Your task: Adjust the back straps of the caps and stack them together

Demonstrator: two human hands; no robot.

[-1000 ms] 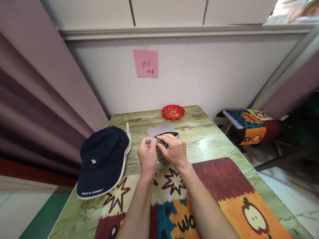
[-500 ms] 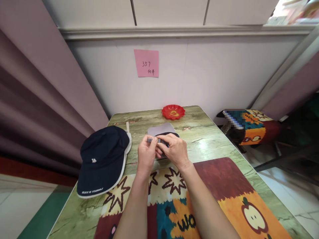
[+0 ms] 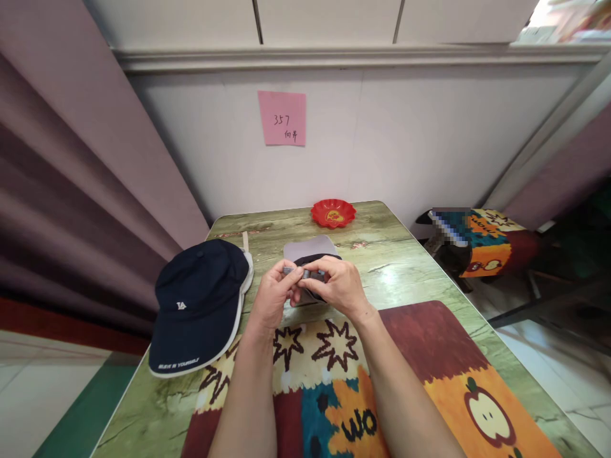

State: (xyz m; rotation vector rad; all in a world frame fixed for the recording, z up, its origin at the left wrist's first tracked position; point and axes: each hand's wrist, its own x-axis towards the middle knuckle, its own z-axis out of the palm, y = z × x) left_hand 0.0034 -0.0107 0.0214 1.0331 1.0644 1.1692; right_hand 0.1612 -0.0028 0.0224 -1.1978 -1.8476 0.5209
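In the middle of the table lies a grey cap (image 3: 311, 246), its brim pointing away from me and its dark inside partly showing. Over its near edge, my left hand (image 3: 273, 294) pinches the cap's grey strap (image 3: 306, 274) between thumb and forefinger. My right hand (image 3: 340, 287) grips the same strap from the other side, so the fingertips of both hands almost meet. The fingers hide most of the strap and its fastening. To the left rests a navy cap (image 3: 198, 302) with white edging and a small white logo on the front.
A red scalloped dish (image 3: 333, 213) sits near the table's back edge. Under my forearms spreads a colourful mat (image 3: 429, 337). A pink note (image 3: 282, 119) sticks to the wall behind. Off to the right, a stool (image 3: 491, 245) has a similar patterned cover.
Both hands have spread slightly and turned, with the left wrist shifting left. More of the grey strap and the cap's dark inside shows. The caps and the dish stay in place.
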